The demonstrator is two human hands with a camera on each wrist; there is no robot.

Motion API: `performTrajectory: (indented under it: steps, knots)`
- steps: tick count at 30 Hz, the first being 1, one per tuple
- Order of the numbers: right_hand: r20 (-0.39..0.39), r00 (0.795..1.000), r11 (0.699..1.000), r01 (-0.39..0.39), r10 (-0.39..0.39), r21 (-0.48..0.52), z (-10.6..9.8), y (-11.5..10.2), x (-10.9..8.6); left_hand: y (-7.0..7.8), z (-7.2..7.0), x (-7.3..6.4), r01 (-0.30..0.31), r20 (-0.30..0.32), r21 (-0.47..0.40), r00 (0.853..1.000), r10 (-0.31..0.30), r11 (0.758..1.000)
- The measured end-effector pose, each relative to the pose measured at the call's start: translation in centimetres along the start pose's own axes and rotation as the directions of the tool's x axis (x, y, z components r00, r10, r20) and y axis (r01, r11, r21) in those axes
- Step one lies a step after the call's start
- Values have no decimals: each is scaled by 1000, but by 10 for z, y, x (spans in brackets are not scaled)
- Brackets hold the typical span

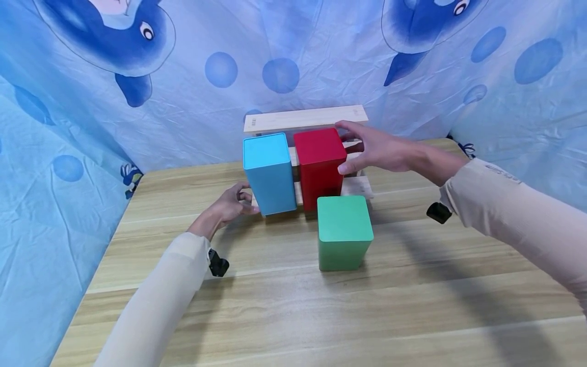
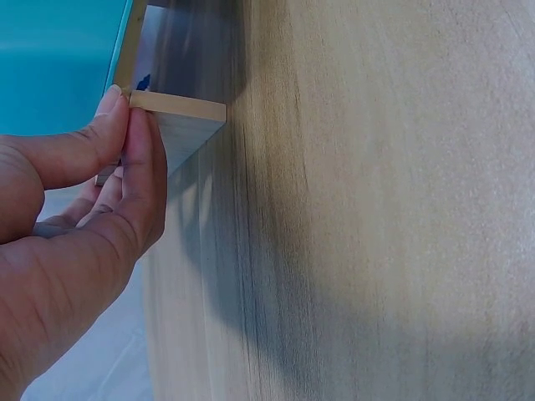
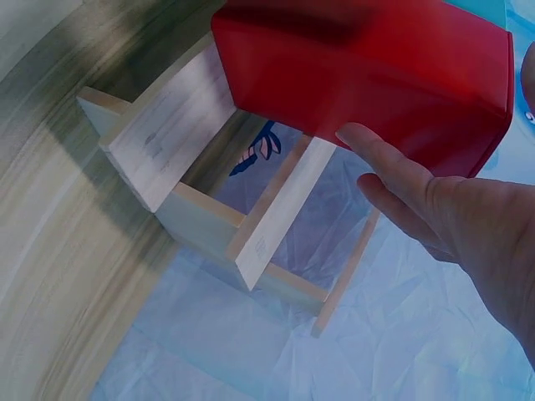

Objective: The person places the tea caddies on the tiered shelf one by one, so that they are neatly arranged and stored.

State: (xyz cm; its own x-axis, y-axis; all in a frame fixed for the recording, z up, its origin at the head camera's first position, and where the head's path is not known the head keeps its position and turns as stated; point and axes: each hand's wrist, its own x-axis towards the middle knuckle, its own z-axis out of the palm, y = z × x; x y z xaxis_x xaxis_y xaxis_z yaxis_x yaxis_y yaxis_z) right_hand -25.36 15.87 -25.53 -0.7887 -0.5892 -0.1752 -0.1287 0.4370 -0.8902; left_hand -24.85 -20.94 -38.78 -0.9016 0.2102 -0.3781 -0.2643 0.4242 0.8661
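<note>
A wooden rack (image 1: 304, 118) stands against the backdrop. A tall blue box (image 1: 270, 183) and a tall red box (image 1: 321, 178) sit side by side on it, both slightly tilted. My left hand (image 1: 229, 204) pinches the wood at the rack's lower left end, thumb tip beside the blue box in the left wrist view. On the right, my right hand (image 1: 378, 148) touches the red box's right side with nearly straight fingers (image 3: 389, 159); its thumb lies by the front right edge. A green box (image 1: 345, 229) stands upright on the table before the red one.
The wood-grain table (image 1: 275, 316) extends toward me. Blue sheeting (image 1: 183, 122) with whale pictures hangs behind and at both sides, close to the rack. In the right wrist view, the rack's slats (image 3: 284, 217) show gaps between them.
</note>
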Motion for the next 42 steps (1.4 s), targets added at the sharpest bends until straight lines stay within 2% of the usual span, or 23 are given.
performTrajectory:
  steps: [5, 11, 17, 23, 29, 38, 42]
  knots:
    - [-22, 1000, 998, -14, 13, -55, -2, 4, -14, -1, 0, 1, -2, -6, 17, 1000, 2, 1000]
    - [-41, 998, 992, -50, 45, -120, -8, 14, -32, -1, 0, 1, -6, 11, -35, 1000, 7, 999]
    - [-26, 999, 992, -46, 44, -117, -13, 25, -44, 0, 0, 1, -3, 11, -19, 1000, 3, 1000]
    - [3, 999, 989, -50, 51, -138, -9, 33, -59, 1, 0, 1, -4, 17, -42, 1000, 5, 999]
    - [9, 998, 991, -55, 56, -124, -6, 39, -72, 0, -1, 1, 0, 15, -14, 1000, 1, 1000]
    - [-17, 1000, 985, -3, 1, -170, -1, 47, -87, 1, 0, 1, -3, 10, -11, 1000, 3, 1000]
    - [-9, 1000, 990, -1, 0, -141, 8, 53, -94, 2, 0, 1, -1, 14, -4, 1000, 1, 1000]
